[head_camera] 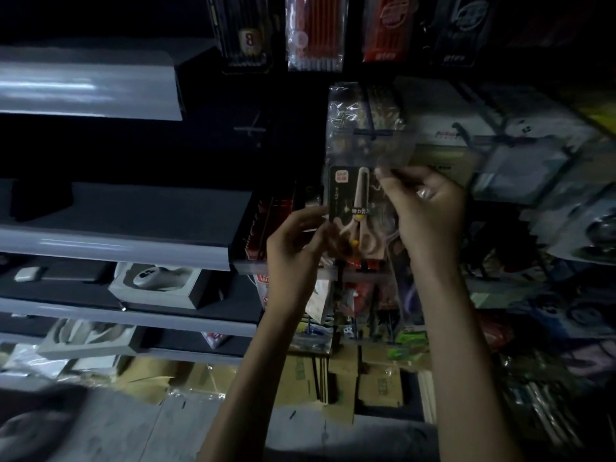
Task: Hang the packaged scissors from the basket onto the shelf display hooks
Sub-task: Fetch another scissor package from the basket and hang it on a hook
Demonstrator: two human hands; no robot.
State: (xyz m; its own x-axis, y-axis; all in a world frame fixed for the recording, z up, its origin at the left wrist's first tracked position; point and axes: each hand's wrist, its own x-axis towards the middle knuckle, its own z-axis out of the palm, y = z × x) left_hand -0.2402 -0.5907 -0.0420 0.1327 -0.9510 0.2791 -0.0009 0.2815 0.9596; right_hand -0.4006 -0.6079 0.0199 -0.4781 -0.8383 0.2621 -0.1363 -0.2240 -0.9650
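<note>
In the centre of the frame, the packaged scissors [350, 208] are held upright between both hands, in front of the display and not yet on a hook. The lower left edge of the pack is pinched by the left hand [298, 240]. Its upper right part, near the clear top flap, is pinched by the fingertips of the right hand [430, 208]. No basket can be made out.

The step in hand is judged to be the hanging itself: one pack is raised and is being lined up. The hang hole in the flap cannot be made out. For the next move, the flap would need to be brought level with the tip of a hook and slid onto it, with the pack kept square so that the thin flap does not fold.

Just behind and above the pack, clear packets [363, 105] hang on a hook [376, 131]. What seems a bare hook [250, 130] can be seen to the left on the dark panel.

Grey shelves [116, 241] fill the left of the frame, and boxed goods [156, 281] lie on the lower ones. Pen packs [315, 31] hang along the top edge, and cardboard cartons [380, 385] are stacked low in the frame. The room is dim, and the right side is blurred.
</note>
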